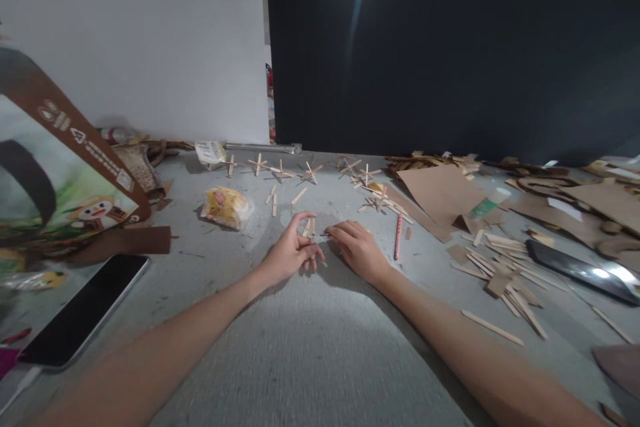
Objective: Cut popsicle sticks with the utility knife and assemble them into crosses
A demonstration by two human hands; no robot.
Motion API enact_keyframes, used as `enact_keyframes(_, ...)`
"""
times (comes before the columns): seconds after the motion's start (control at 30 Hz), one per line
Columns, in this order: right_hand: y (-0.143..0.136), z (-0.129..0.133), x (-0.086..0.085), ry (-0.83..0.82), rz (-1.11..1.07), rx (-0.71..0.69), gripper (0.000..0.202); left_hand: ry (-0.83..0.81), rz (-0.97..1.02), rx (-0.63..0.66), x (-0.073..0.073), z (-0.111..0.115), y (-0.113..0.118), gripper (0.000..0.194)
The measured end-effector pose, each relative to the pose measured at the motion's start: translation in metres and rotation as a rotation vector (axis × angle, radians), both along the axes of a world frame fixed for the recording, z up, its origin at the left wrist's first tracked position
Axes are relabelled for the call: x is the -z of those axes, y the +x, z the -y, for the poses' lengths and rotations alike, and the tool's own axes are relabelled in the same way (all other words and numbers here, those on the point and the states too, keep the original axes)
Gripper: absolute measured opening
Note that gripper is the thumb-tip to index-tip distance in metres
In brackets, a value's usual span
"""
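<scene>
My left hand (291, 250) is curled at the middle of the grey tabletop, fingers bent around small wooden craft sticks (309, 227). Two stick pieces show between its forefinger and thumb, joined at an angle or leaning together. Facing it, my right hand (357, 247) is closed, palm down, around a thin tool whose short dark tip (324, 235) points at the sticks. The rest of that tool is hidden under the fingers. Just beyond the hands lie a loose craft stick (299, 196) and short pieces (274, 201).
Several crossed-stick figures (258, 164) line the back. A yellow packet (226, 207) lies left, near a phone (85, 310) and a printed box (75, 140). To the right are a red patterned stick (398, 237), a glue tube (491, 203), cardboard (440, 193), a stick pile (515, 280) and a dark phone-like slab (583, 270).
</scene>
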State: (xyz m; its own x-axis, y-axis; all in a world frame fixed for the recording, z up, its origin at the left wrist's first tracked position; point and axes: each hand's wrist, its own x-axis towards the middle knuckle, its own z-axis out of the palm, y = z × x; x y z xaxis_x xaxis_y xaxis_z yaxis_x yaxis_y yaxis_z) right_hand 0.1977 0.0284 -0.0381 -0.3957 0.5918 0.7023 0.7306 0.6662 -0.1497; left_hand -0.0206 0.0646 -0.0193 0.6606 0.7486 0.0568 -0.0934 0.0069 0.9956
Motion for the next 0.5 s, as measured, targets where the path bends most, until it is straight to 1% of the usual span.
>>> enact_keyframes(0.1,-0.0007,0.0015,-0.0002,0.003,0.034,-0.027,0.027,0.007,-0.02,0.03,0.0028,-0.0002,0.0009,0.073)
enact_keyframes(0.2,-0.0008,0.002,-0.0005,0.005,0.041,-0.031,0.029,0.01,-0.023,0.033,0.0036,0.0002,0.0012,0.069)
enact_keyframes(0.33,-0.0009,0.0014,-0.0011,0.007,0.005,-0.037,0.031,-0.004,0.005,0.017,0.0013,0.0016,0.0006,0.066)
enact_keyframes(0.5,-0.0024,0.0013,-0.0013,0.007,-0.037,-0.052,0.031,-0.002,0.044,0.031,-0.0044,0.0045,-0.0005,0.065)
